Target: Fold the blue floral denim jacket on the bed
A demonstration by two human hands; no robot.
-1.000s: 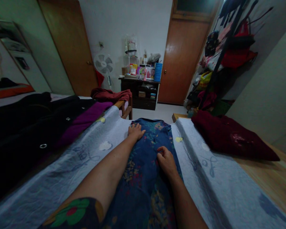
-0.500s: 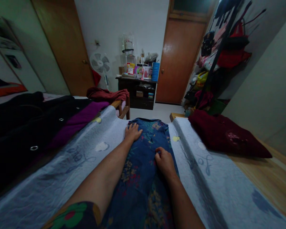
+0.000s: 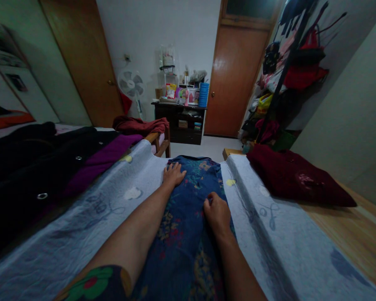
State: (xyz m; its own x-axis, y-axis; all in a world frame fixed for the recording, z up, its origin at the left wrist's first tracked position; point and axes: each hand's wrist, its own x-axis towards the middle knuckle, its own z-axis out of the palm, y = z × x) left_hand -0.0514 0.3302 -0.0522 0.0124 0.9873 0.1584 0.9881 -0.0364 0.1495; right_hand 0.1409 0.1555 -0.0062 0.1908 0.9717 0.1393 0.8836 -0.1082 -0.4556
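A dark blue garment (image 3: 188, 209) printed with flowers lies lengthwise on the pale bed sheet (image 3: 113, 234), its collar end farthest from me. Flat on its upper left edge rests my left hand (image 3: 174, 174), open, with fingers stretched toward the collar. My right hand (image 3: 217, 211) is lower down, at the right side of the cloth. Its fingers are curled and closed against the garment; the fingertips are partly hidden, so what they pinch, if anything, does not show. Faint creases run through the fabric between the hands.
A folded maroon garment (image 3: 294, 175) sits on the right by a wooden board (image 3: 347, 223). Black and purple clothing (image 3: 81, 154) covers the left side. Beyond the bed stand a dark cabinet (image 3: 178, 129), a fan (image 3: 131, 83) and a rack with hanging bags (image 3: 303, 75).
The view has shifted very slightly. Both hands stay in nearly the same place on the garment, and it lies as before.
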